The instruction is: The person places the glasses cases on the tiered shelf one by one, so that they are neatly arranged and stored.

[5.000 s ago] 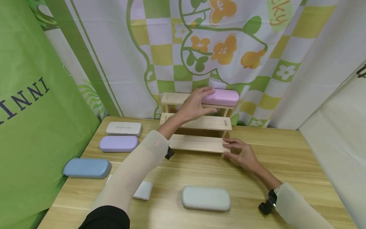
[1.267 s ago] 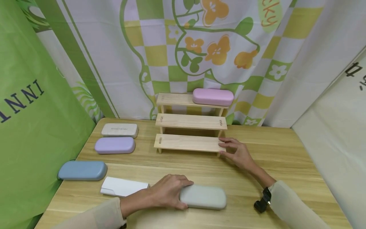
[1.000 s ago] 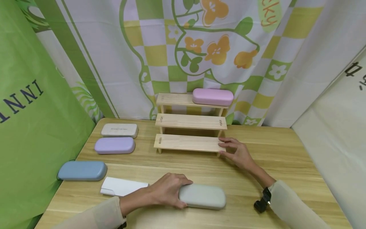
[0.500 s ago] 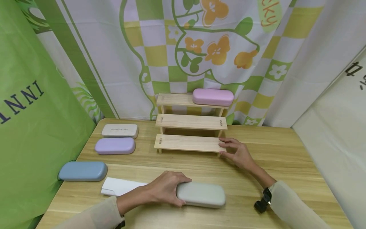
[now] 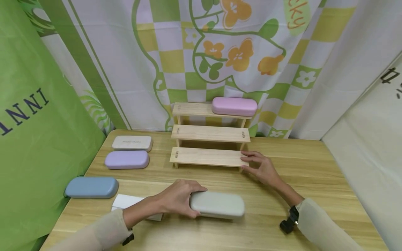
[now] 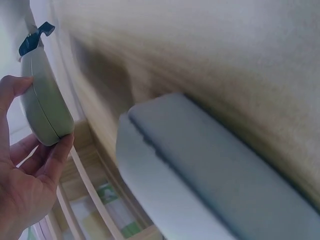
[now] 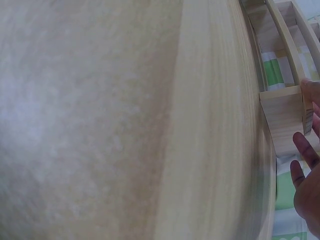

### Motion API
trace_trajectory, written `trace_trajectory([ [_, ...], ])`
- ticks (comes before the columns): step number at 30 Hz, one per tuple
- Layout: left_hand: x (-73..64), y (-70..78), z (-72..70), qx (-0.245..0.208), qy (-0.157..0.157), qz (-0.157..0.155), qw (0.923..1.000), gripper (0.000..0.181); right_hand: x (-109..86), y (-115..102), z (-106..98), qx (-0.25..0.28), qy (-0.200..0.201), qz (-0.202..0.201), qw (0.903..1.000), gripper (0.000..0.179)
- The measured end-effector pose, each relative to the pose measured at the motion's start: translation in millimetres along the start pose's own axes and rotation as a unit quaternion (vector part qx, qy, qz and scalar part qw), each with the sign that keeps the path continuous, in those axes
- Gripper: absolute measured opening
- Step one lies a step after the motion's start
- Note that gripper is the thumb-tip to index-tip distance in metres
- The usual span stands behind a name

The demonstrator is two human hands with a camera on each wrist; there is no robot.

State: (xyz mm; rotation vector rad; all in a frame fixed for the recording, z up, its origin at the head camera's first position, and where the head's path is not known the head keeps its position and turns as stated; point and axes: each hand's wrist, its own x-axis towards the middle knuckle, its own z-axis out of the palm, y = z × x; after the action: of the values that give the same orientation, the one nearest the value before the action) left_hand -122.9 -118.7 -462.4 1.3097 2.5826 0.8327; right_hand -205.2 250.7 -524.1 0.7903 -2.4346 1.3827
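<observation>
My left hand [image 5: 177,198] grips the left end of a pale grey-green glasses case [image 5: 218,204], thumb on the near side and fingers on the far side. In the left wrist view that case [image 6: 45,100] is held clear of the tabletop. Below my left forearm lies a white folding case [image 5: 125,201], partly covered by the arm. My right hand [image 5: 262,170] holds the right end of the lowest board of a three-step wooden shelf [image 5: 208,157], thumb at the front edge. A pink glasses case [image 5: 235,106] rests on the right half of the top step.
Along the table's left side lie a light grey case [image 5: 132,143], a lilac case [image 5: 127,160] and a blue case [image 5: 91,187]. A patterned curtain [image 5: 176,62] hangs close behind the shelf. The wooden table [image 5: 301,157] extends right of the shelf.
My left hand has come down from the pink case on the top step, taken hold of the grey-green case, lifted it and shifted it slightly forward and left. The right hand stays on the shelf.
</observation>
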Motion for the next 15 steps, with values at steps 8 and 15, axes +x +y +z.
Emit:
trace_trajectory([
  [8,3.2,1.0,-16.1,0.006,0.007,0.0,1.0,0.068,-0.3,-3,0,0.001,0.002,-0.003,1.0,0.034],
  [15,5.7,-0.2,-36.7,0.004,0.017,-0.008,0.9998,0.067,-0.4,-4,0,0.001,0.002,-0.004,1.0,0.034],
])
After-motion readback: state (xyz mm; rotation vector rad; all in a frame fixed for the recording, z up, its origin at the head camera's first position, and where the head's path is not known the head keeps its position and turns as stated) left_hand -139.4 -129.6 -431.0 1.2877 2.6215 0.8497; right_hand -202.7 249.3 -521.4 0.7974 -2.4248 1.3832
